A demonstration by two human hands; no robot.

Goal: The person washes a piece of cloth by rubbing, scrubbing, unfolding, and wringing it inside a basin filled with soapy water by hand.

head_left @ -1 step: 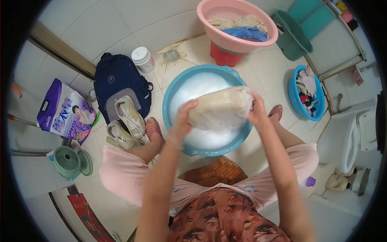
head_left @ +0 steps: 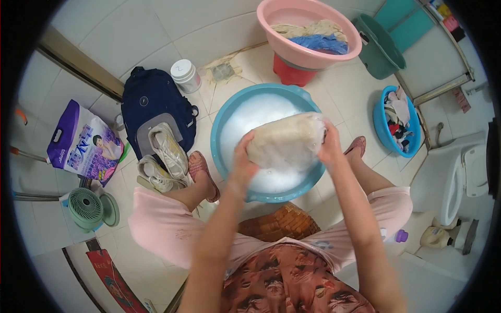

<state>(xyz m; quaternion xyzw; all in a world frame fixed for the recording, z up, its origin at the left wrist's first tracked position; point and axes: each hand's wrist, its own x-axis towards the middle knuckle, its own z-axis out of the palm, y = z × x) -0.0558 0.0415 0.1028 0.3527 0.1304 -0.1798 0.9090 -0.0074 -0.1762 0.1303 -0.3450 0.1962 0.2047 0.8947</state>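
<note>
Between my two hands is a beige, soapy, oblong bundle (head_left: 286, 141), wet and streaked with suds, its exact kind hard to tell. My left hand (head_left: 244, 159) grips its left end, fingers curled at the edge. At the other end my right hand (head_left: 329, 145) is closed around the bundle, near a small dark patch. I hold it just above a round blue-green basin (head_left: 216, 125) full of thick white foam (head_left: 250, 112), which stands on the floor between my feet.
Left are a navy backpack (head_left: 148, 96), worn sneakers (head_left: 167, 151), a lidded white tub (head_left: 185, 75), a purple detergent bag (head_left: 88, 143) and a green fan (head_left: 86, 207). A pink basin of wet cloth (head_left: 266, 26) stands on a red stool (head_left: 292, 73). Right: a blue laundry basket (head_left: 383, 133) and a toilet (head_left: 443, 177).
My left hand and forearm have shifted slightly to the right. The bundle stays nearly in place, held at both ends.
</note>
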